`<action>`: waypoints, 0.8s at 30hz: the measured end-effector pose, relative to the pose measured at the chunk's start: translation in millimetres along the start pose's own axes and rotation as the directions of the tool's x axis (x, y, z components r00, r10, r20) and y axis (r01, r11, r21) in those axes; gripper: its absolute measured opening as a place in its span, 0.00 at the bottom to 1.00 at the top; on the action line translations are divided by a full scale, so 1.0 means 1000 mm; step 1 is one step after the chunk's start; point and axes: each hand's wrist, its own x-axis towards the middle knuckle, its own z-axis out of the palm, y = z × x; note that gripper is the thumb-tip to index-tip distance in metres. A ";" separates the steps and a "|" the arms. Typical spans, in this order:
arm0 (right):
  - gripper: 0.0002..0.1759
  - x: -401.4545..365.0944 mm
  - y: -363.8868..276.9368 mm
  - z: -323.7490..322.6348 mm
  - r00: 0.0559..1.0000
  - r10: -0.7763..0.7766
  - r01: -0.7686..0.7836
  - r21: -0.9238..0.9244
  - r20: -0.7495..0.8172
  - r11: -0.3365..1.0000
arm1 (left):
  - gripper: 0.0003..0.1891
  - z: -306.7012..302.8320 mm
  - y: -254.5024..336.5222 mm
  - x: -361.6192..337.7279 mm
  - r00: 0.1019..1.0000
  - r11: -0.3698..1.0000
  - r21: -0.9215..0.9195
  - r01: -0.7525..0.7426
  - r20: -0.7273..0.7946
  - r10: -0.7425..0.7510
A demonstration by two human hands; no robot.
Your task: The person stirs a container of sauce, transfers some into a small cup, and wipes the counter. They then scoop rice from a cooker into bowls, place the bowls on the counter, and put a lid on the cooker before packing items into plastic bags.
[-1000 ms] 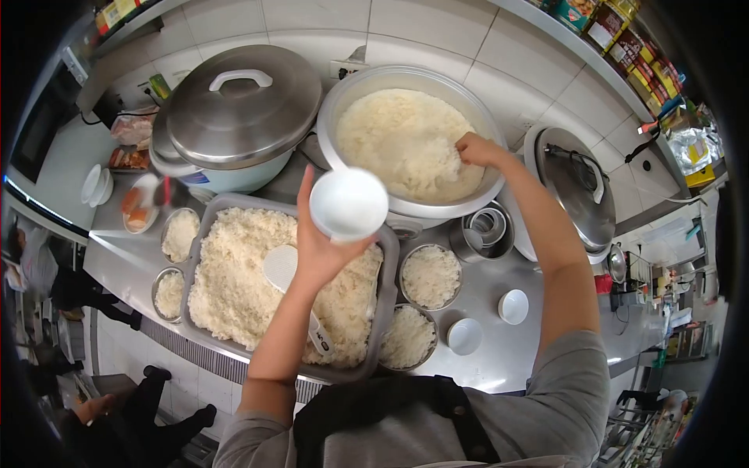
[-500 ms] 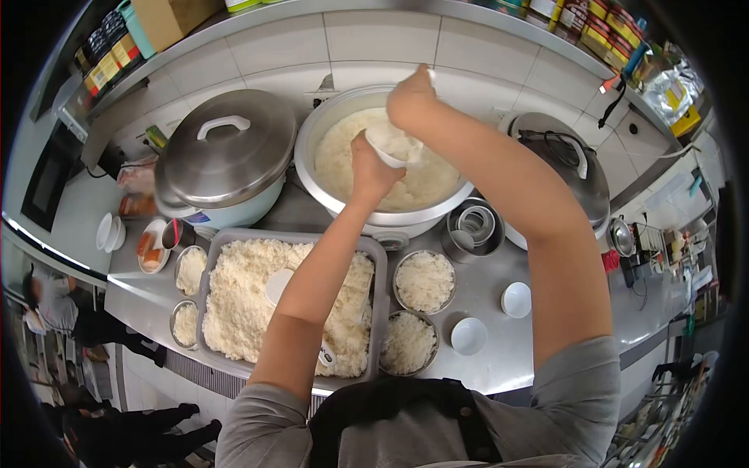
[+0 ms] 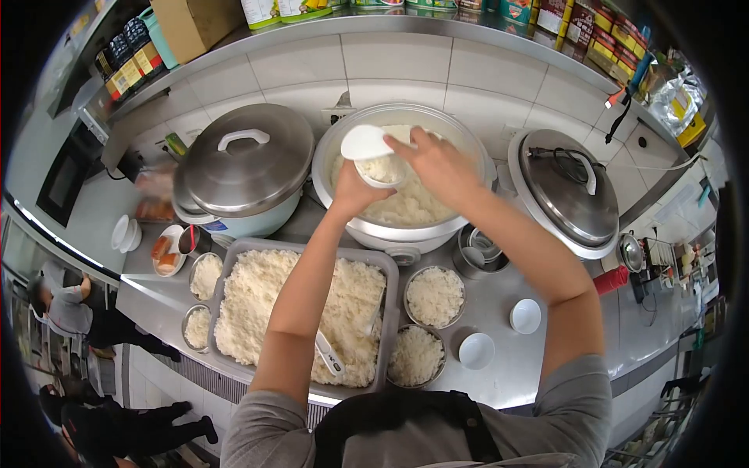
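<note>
Over the large open cooker of rice (image 3: 413,207), my left hand (image 3: 355,189) holds a small white bowl (image 3: 382,184) with rice in it. My right hand (image 3: 441,168) grips a white paddle (image 3: 365,143), its flat blade just above the bowl's far rim. Nearer to me a grey tray (image 3: 392,312) is heaped with rice, and a white-handled utensil (image 3: 329,355) lies in it. Metal bowls of rice (image 3: 434,296) stand right of the tray. Two empty white bowls (image 3: 477,351) rest beside them.
Lidded cookers stand left (image 3: 246,164) and right (image 3: 569,187). Metal containers (image 3: 477,253) sit by the open cooker. A shelf edge (image 3: 398,25) with cans and packets runs above. Two people (image 3: 66,300) are at the far left.
My right hand has come down and turned the paddle flat above the bowl. My left hand still holds the bowl, now with its rice showing. The view has shifted slightly.
</note>
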 end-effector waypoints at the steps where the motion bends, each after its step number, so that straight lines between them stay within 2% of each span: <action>1: 0.33 -0.008 -0.004 0.008 0.999 -0.031 0.032 0.005 -0.026 0.999 | 0.51 -0.001 0.002 -0.005 1.000 0.999 0.047 -0.015 -0.023 0.016; 2: 0.32 -0.016 -0.006 0.019 1.000 -0.003 0.003 0.028 -0.011 1.000 | 0.50 -0.002 0.004 -0.008 0.998 0.995 0.094 -0.028 -0.048 0.032; 4: 0.32 -0.025 -0.010 0.035 0.998 0.050 -0.052 0.072 0.026 0.996 | 0.50 0.000 -0.008 -0.013 0.994 0.998 0.056 -0.034 -0.104 0.040; 5: 0.32 -0.025 -0.006 0.040 0.993 0.092 -0.106 0.205 0.079 0.973 | 0.51 0.002 -0.015 -0.016 0.991 0.999 0.036 -0.037 -0.131 0.041; 7: 0.32 -0.022 -0.004 0.038 0.966 0.160 -0.236 0.449 0.201 0.862 | 0.49 -0.001 -0.008 -0.020 0.996 0.997 -0.070 0.038 -0.081 -0.043; 10: 0.32 -0.026 0.007 0.030 0.981 0.192 -0.131 0.627 -0.029 0.768 | 0.46 -0.015 0.011 -0.016 0.977 0.926 -0.311 0.215 0.084 -0.199; 11: 0.33 -0.026 0.009 0.032 0.987 0.152 -0.094 0.567 -0.057 0.818 | 0.45 -0.022 0.016 -0.016 0.957 0.872 -0.395 0.288 0.155 -0.245; 13: 0.35 -0.033 0.009 0.045 0.991 0.084 -0.029 0.440 -0.106 0.898 | 0.43 -0.029 0.020 -0.017 0.942 0.835 -0.441 0.328 0.226 -0.250; 14: 0.35 -0.036 0.007 0.051 0.991 0.109 -0.058 0.488 -0.078 0.871 | 0.42 -0.030 0.021 -0.018 0.931 0.816 -0.460 0.350 0.266 -0.250; 16: 0.35 -0.037 0.005 0.057 0.988 0.153 -0.115 0.573 -0.019 0.811 | 0.45 -0.028 0.020 -0.022 0.936 0.814 -0.476 0.334 0.267 -0.228; 17: 0.33 -0.036 0.008 0.057 0.986 0.163 -0.102 0.628 -0.040 0.772 | 0.46 -0.028 0.017 -0.026 0.939 0.812 -0.484 0.325 0.264 -0.219; 19: 0.31 -0.033 0.011 0.049 0.978 0.191 -0.071 0.731 -0.082 0.678 | 0.51 -0.023 0.005 -0.032 0.991 0.919 -0.374 0.126 0.080 -0.104; 20: 0.29 -0.029 0.014 0.046 0.953 0.294 -0.242 0.774 0.076 0.585 | 0.54 -0.021 -0.001 -0.035 0.999 0.953 -0.302 0.030 -0.004 -0.033; 22: 0.26 -0.023 0.020 0.041 0.807 0.435 -0.559 0.754 0.399 0.345 | 0.55 -0.020 0.012 -0.040 0.993 0.987 -0.125 -0.105 -0.061 0.098; 23: 0.26 -0.025 0.020 0.050 0.834 0.404 -0.533 0.735 0.375 0.420 | 0.56 -0.019 0.017 -0.042 0.983 0.985 -0.034 -0.170 -0.078 0.167; 24: 0.26 -0.030 0.017 0.068 0.860 0.371 -0.503 0.710 0.351 0.493 | 0.56 -0.016 0.016 -0.045 0.981 0.986 -0.003 -0.170 -0.097 0.169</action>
